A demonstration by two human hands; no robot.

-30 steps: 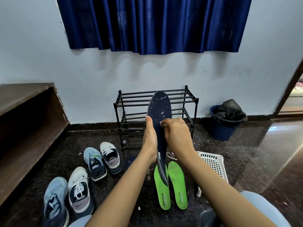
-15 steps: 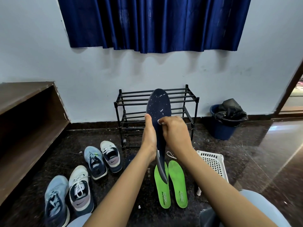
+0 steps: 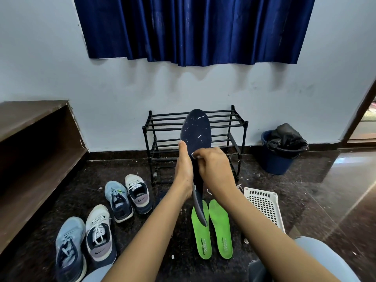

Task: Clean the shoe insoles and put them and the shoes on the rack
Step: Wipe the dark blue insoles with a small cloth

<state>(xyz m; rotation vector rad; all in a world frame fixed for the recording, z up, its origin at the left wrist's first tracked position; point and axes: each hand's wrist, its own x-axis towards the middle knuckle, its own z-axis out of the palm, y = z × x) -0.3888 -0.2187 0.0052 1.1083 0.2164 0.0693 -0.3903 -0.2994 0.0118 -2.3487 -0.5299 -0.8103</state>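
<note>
Both hands together on one navy insole point(image 3: 195, 131). The left hand point(image 3: 184, 169) grips its left edge, thumb up. The right hand point(image 3: 213, 167) has its fingers curled onto the insole's face mid-length. There is a small white bit at the fingertips; cannot tell what it is.

The insole is held upright, toe end up and heel end down, in front of the rack point(image 3: 234, 127). It is dark blue, dotted with white specks mostly on the upper half, with a grey edge at the heel.

Two green insoles point(image 3: 201, 231) lie flat side by side on the dark floor below the hands, with printed text at the heels. Four shoes point(image 3: 99, 235) sit on the floor to the left in two pairs, each pair one light blue and one white-grey.

One black metal rack against the wall. One white perforated basket point(image 3: 264, 206) to the right. One blue bucket point(image 3: 276, 159) with a black bag, further right. One blue curtain point(image 3: 193, 27) above.
</note>
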